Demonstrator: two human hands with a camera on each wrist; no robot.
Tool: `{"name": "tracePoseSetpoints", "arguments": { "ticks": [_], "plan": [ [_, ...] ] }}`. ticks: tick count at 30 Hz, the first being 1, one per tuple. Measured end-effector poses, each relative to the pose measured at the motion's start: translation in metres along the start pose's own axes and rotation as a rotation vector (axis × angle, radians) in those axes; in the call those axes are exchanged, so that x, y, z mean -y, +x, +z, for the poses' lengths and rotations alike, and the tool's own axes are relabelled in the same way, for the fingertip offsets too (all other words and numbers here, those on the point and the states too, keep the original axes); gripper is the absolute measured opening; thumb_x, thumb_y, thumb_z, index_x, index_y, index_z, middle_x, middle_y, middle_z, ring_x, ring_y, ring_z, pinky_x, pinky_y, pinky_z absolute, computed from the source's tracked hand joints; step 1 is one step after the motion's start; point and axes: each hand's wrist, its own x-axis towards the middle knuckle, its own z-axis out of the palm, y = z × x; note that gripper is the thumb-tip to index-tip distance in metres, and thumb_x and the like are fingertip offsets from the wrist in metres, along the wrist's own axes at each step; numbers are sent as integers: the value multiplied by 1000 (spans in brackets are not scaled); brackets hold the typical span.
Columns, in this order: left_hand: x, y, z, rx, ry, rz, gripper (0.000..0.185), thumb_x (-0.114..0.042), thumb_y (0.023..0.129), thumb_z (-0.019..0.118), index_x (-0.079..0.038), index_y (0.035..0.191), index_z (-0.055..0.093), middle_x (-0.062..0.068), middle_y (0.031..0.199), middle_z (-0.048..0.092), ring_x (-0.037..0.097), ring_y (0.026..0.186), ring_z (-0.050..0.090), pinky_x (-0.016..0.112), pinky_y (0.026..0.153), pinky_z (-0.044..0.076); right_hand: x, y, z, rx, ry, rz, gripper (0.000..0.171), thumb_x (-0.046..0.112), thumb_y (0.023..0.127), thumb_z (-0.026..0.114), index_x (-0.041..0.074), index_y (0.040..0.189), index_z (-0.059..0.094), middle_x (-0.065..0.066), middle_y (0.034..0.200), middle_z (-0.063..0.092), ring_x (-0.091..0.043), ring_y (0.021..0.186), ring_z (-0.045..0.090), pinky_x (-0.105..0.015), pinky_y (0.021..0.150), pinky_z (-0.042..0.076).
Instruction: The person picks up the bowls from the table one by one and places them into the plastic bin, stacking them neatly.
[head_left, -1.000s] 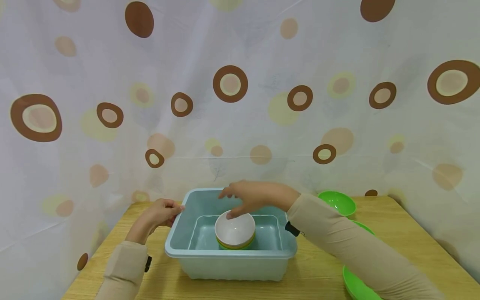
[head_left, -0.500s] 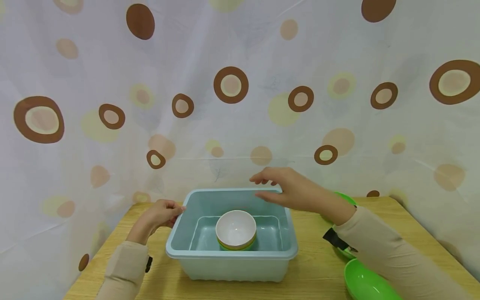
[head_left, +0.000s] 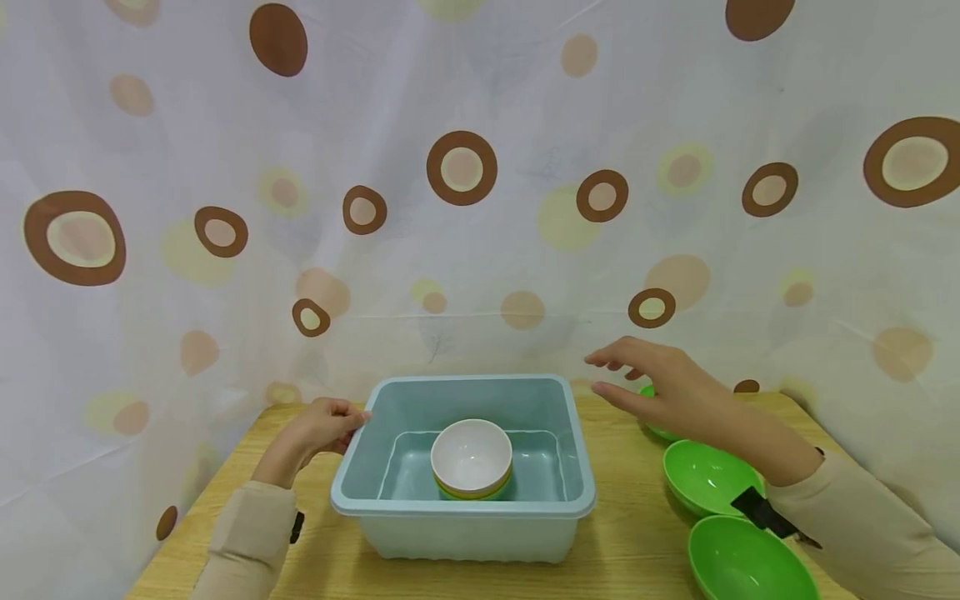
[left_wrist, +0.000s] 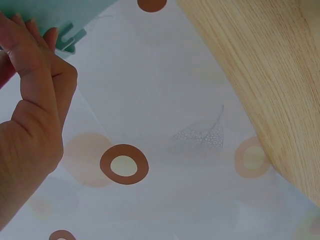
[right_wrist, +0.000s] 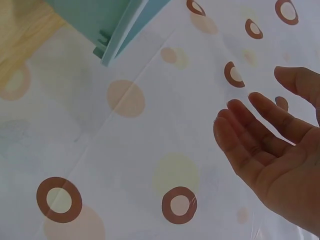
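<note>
A light blue plastic basin [head_left: 465,530] stands on the wooden table. Inside it sits a stack of small bowls [head_left: 472,457], white on top with yellow and green rims below. My left hand [head_left: 318,433] grips the basin's left rim between thumb and fingers; in the left wrist view the hand [left_wrist: 40,85] is bent at the basin's edge. To the right of the basin my right hand [head_left: 660,387] hovers in the air, fingers spread and holding nothing. The right wrist view shows that hand [right_wrist: 275,145] with its palm bare.
Along the right side of the wooden table [head_left: 630,517] green bowls lie in a row: a far one [head_left: 660,429] partly behind my right hand, a middle one [head_left: 708,477] and a near one [head_left: 750,562]. A patterned curtain [head_left: 465,267] hangs behind the table.
My right hand has moved from above the bowl stack in the basin out to the right, over the green bowls' side. The left hand stays on the rim.
</note>
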Motion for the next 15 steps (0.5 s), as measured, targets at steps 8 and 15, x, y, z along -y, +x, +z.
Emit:
{"name": "tracePoseSetpoints", "arguments": {
  "ticks": [8, 15],
  "plan": [
    [0, -1, 0, 4, -16, -2, 21, -18, 98, 56, 1, 90, 61, 7, 77, 58, 17, 66, 58, 30, 64, 55, -8, -39, -9, 56, -82, 133, 33, 17, 88, 71, 14, 119, 63, 7, 109, 61, -11, 89, 59, -31, 72, 52],
    [1, 0, 0, 9, -27, 3, 21, -18, 98, 56, 0, 89, 60, 6, 76, 57, 16, 65, 57, 29, 64, 55, -22, -79, -8, 185, -181, 212, 49, 30, 86, 73, 8, 127, 57, -4, 115, 59, -23, 99, 60, -41, 77, 51]
  ]
}}
